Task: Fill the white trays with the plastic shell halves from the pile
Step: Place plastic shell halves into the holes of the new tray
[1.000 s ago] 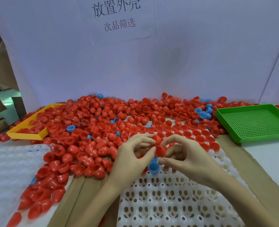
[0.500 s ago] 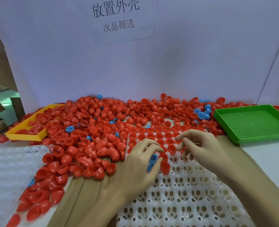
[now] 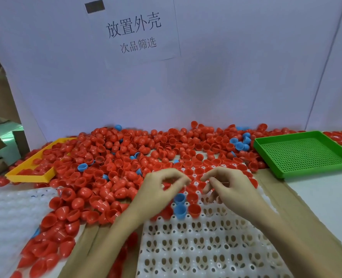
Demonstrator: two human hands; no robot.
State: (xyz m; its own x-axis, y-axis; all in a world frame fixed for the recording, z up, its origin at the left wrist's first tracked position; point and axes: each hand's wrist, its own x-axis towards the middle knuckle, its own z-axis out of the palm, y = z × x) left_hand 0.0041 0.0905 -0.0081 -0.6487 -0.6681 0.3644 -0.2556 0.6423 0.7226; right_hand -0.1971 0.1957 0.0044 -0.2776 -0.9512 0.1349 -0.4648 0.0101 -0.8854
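Fingers of both hands are curled over the far part of the white tray [image 3: 206, 249], thumb and forefinger brought close on each; motion blur prevents confirming whether either pair pinches a shell half, so the hold cannot be told. Left hand [image 3: 156, 194] sits above the tray's left edge, right hand [image 3: 229, 187] just beside it toward the centre, the two nearly fingertip to fingertip. Filled sockets occupy the tray's far rows only: red shell halves [image 3: 194, 210] open side up, with two blue shell halves [image 3: 180, 209] seated one behind the other at the front of the filled area. Near rows stand unfilled, so the task is judged to be at an early stage. Supply remains ample: the pile [image 3: 110, 163] of red halves spreads across the table behind and to the left, touching the tray's far edge and spilling into a yellow tray [image 3: 30, 177]. A green perforated tray [image 3: 306, 155] lies to the right, and a second white tray [image 3: 9, 215] to the left. Risks noted: loose halves crowding the tray border could roll into sockets at wrong attitudes; a wrist sweeping low could dislodge seated halves; the blue pieces mixed among red may amount to a sorting fault if colour matters, which cannot be established from the task wording.
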